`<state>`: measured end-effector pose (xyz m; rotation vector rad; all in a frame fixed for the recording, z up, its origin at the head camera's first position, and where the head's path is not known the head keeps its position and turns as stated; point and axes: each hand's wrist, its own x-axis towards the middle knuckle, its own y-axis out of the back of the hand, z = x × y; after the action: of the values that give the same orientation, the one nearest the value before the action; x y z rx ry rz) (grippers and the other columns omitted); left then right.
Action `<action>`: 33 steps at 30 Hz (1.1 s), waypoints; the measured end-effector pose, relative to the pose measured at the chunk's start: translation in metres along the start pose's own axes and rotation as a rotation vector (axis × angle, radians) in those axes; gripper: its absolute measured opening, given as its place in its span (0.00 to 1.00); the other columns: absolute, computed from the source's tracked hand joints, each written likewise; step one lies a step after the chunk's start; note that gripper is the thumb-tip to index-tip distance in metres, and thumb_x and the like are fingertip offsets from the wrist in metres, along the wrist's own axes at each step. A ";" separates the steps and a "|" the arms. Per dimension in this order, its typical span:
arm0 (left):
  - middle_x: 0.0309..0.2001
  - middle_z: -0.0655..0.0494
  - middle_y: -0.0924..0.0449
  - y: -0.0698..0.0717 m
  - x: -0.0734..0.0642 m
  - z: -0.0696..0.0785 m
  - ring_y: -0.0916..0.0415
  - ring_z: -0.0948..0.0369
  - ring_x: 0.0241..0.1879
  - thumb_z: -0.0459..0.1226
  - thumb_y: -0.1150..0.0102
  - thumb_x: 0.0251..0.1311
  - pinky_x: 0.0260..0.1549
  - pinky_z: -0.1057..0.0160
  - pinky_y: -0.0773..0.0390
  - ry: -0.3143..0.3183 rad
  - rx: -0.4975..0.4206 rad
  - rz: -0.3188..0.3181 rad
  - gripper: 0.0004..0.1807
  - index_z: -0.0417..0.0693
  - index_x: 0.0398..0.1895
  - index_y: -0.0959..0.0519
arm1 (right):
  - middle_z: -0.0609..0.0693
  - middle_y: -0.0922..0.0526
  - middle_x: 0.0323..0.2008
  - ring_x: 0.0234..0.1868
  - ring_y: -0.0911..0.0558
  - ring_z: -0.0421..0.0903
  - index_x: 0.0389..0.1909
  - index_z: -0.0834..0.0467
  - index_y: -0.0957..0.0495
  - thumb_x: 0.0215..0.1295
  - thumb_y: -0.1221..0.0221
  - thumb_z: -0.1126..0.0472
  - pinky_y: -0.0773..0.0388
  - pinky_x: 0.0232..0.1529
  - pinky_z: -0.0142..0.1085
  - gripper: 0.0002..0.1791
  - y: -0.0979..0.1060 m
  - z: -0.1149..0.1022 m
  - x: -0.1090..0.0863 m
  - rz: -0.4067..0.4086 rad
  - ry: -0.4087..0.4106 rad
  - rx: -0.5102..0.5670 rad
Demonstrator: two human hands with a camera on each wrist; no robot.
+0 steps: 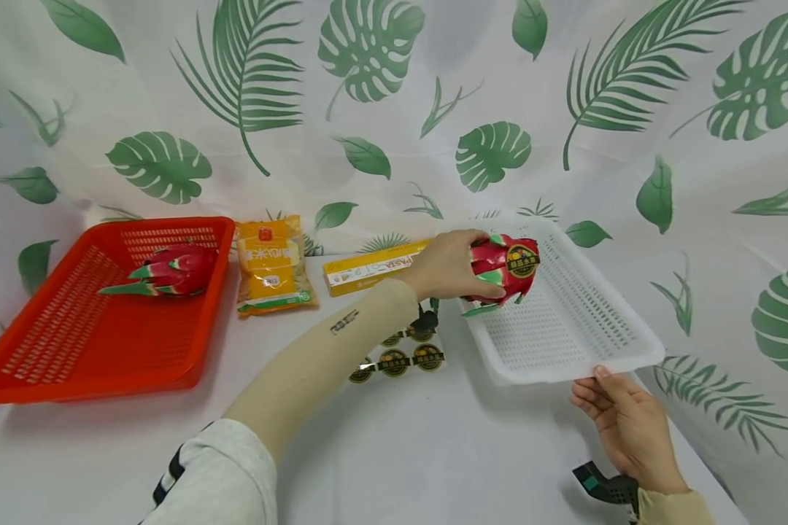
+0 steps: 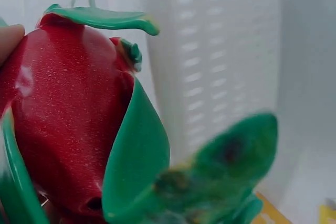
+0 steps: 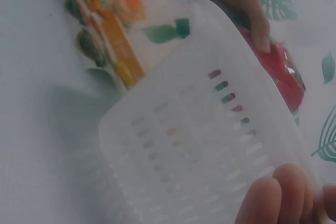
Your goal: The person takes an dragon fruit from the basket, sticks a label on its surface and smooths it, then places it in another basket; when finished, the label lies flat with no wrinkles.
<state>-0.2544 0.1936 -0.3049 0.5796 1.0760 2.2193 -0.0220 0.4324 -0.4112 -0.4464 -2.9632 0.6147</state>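
My left hand (image 1: 448, 266) grips a red dragon fruit (image 1: 489, 257) with green scales, over the left side of a white perforated plastic basket (image 1: 565, 313). A round black and gold sticker (image 1: 522, 260) is on the fruit's right side. Close up in the left wrist view, the dragon fruit (image 2: 68, 103) shows glossy skin and green leafy tips. Thumb and fingers of my right hand (image 1: 630, 423) pinch the near right rim of the white basket, which looks tilted. From the right wrist view, the fruit shows beyond the basket's slotted wall (image 3: 173, 156).
A red basket (image 1: 118, 350) at the left holds another dragon fruit (image 1: 184, 271). Beside it stand a yellow food bag (image 1: 272, 270) and a yellow pasta box (image 1: 361, 273), before a leaf-patterned backdrop. A sheet of round stickers (image 1: 394, 361) lies under my left forearm.
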 end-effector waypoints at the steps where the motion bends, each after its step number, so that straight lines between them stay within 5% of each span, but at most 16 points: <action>1: 0.65 0.62 0.23 -0.002 0.007 0.003 0.26 0.64 0.58 0.62 0.27 0.51 0.51 0.66 0.18 -0.004 0.010 -0.003 0.49 0.56 0.75 0.33 | 0.50 0.09 0.35 0.36 0.08 0.42 0.41 0.59 0.15 0.81 0.51 0.67 0.12 0.40 0.33 0.14 0.000 0.000 -0.001 0.004 0.002 -0.015; 11: 0.61 0.63 0.20 -0.023 0.062 0.029 0.25 0.66 0.55 0.61 0.28 0.54 0.49 0.68 0.19 0.033 0.118 -0.056 0.46 0.56 0.74 0.32 | 0.48 0.09 0.35 0.37 0.09 0.41 0.40 0.58 0.15 0.80 0.49 0.65 0.12 0.41 0.32 0.13 -0.002 0.000 -0.002 0.027 -0.022 -0.064; 18: 0.61 0.63 0.21 -0.044 0.089 0.042 0.25 0.66 0.54 0.60 0.28 0.55 0.52 0.67 0.19 0.109 0.143 -0.105 0.47 0.56 0.75 0.34 | 0.49 0.09 0.35 0.36 0.09 0.41 0.40 0.59 0.14 0.80 0.50 0.66 0.12 0.41 0.33 0.14 0.000 -0.002 -0.003 0.029 -0.001 -0.056; 25: 0.60 0.60 0.21 -0.061 0.098 0.043 0.24 0.64 0.56 0.57 0.27 0.58 0.55 0.68 0.21 0.166 0.149 -0.154 0.43 0.51 0.71 0.33 | 0.48 0.09 0.34 0.36 0.09 0.40 0.39 0.58 0.14 0.80 0.50 0.67 0.12 0.40 0.32 0.15 -0.001 -0.005 -0.004 0.024 0.015 -0.056; 33: 0.62 0.60 0.23 -0.079 0.091 0.043 0.23 0.64 0.58 0.53 0.26 0.59 0.59 0.69 0.22 0.208 0.172 -0.207 0.40 0.52 0.69 0.34 | 0.48 0.08 0.34 0.35 0.09 0.40 0.38 0.58 0.14 0.81 0.50 0.66 0.12 0.40 0.32 0.15 -0.002 -0.006 -0.006 0.022 0.010 -0.062</action>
<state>-0.2687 0.3175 -0.3334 0.2955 1.3781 2.0516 -0.0165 0.4310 -0.4055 -0.4858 -2.9788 0.5220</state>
